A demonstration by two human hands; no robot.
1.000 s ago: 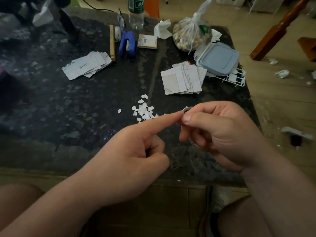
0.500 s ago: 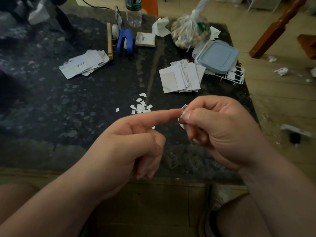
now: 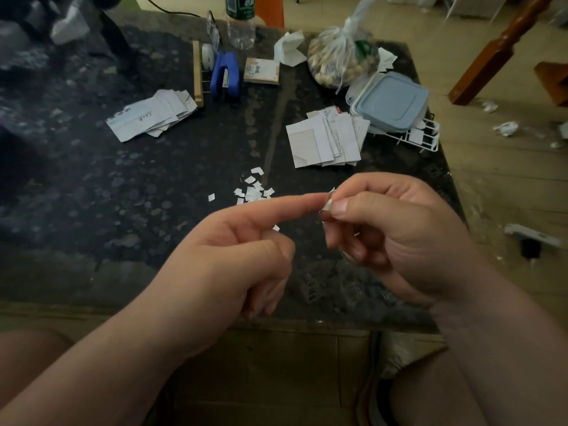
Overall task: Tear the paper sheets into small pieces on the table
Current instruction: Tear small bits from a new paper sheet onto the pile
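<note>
Scrap [image 3: 327, 205] pinched in right hand [image 3: 399, 241] over tabletop [image 3: 123, 216].
Scrap is stuck out left of that grip, roughly upright; straight index tip of left hand [image 3: 221, 272] is laid against it, nothing pinched there; pile [image 3: 253, 191] lies farther off.

Frame is reading dim and muddy overall. Daylight is coming in from the upper right, brightening the pale wooden floor [image 3: 507, 179], while the dark speckled stone table [image 3: 123, 210] is sinking into shadow. Top-left corner is smearing into blur. Wide-angle lens is bowing the table's edges. Knotted clear plastic bag [image 3: 341, 56] is catching soft glare. Left hand [image 3: 221, 272], right hand [image 3: 399, 238] and small white paper scrap [image 3: 328, 206] are rendering sharp and softly lit.
</note>
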